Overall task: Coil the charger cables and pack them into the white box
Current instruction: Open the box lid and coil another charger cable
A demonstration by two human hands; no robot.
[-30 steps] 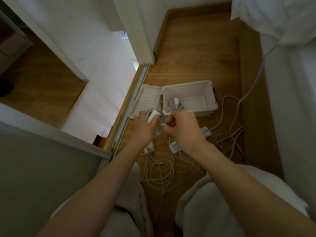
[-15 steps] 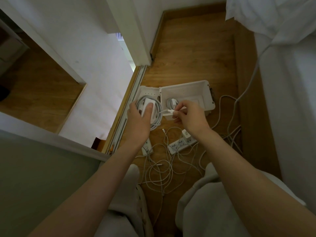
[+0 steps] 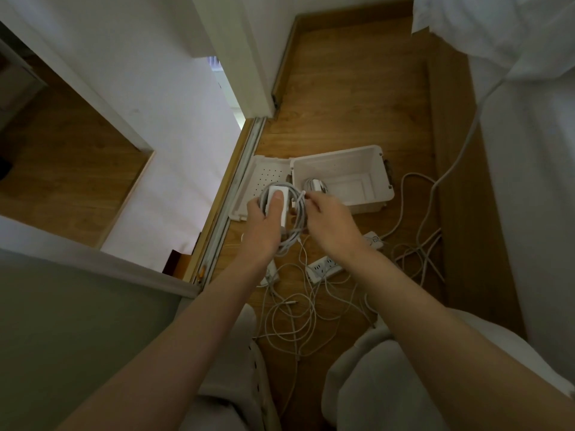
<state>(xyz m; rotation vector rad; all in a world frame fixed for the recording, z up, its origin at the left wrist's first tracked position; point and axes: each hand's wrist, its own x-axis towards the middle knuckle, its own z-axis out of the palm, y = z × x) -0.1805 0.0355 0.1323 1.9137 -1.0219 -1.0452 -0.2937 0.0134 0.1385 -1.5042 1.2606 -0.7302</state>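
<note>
left hand (image 3: pixel 264 233) is gripping the coiled charger (image 3: pixel 285 213), right hand (image 3: pixel 331 222) is pinching its cable tip (image 3: pixel 301 195), white box (image 3: pixel 337 153) sitting just beyond both

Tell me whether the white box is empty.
No: a coiled charger lies inside the box, near its left wall.

The right hand (image 3: pixel 334 223) has swung back left from over the white box (image 3: pixel 387 185). The cable end pinched in its fingers (image 3: pixel 314 204) no longer stretches away to the right and now sits against the coiled cable (image 3: pixel 297 227). The gap to the left hand (image 3: pixel 264 227) has closed.
</note>
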